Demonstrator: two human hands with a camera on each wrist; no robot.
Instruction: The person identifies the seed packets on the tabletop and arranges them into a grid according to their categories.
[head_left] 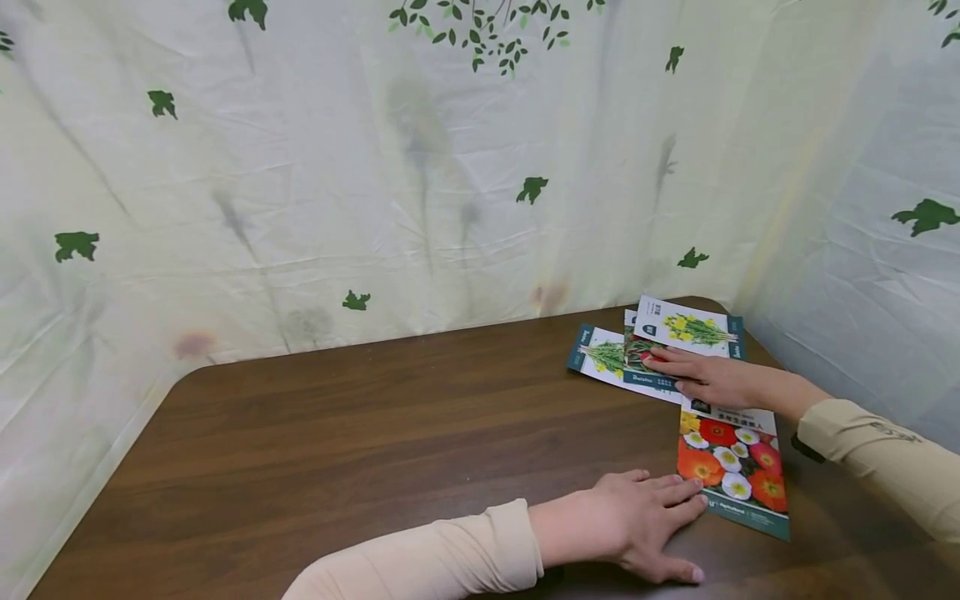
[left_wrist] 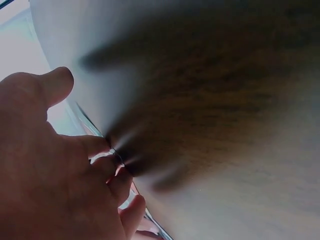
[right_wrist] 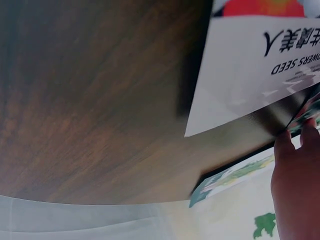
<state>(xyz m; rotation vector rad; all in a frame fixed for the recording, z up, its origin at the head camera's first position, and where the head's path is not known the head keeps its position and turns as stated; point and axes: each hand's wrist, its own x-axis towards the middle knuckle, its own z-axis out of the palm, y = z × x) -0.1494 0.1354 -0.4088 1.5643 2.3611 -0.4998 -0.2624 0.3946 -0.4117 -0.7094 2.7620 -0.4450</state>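
Observation:
A seed packet with red, orange and white poppies [head_left: 735, 458] lies near the right side of the table. My left hand [head_left: 637, 521] is spread palm down, its fingertips at the packet's left edge and the thumb out on the bare wood. Farther back, my right hand [head_left: 723, 382] rests with extended fingers on a group of overlapping seed packets. Among these are a packet with yellow-flowered greens [head_left: 693, 325], a partly covered packet with a red and green picture [head_left: 643, 377], and another greens packet [head_left: 596, 357] turned the other way beneath it. In the right wrist view, fingertips touch the red and green packet [right_wrist: 306, 112].
The brown wooden table [head_left: 360, 442] stretches to the left, with rounded back corners. A pale curtain with green leaf prints [head_left: 337, 183] hangs behind it and along the right side. A dark band [head_left: 807, 450] shows at the right wrist.

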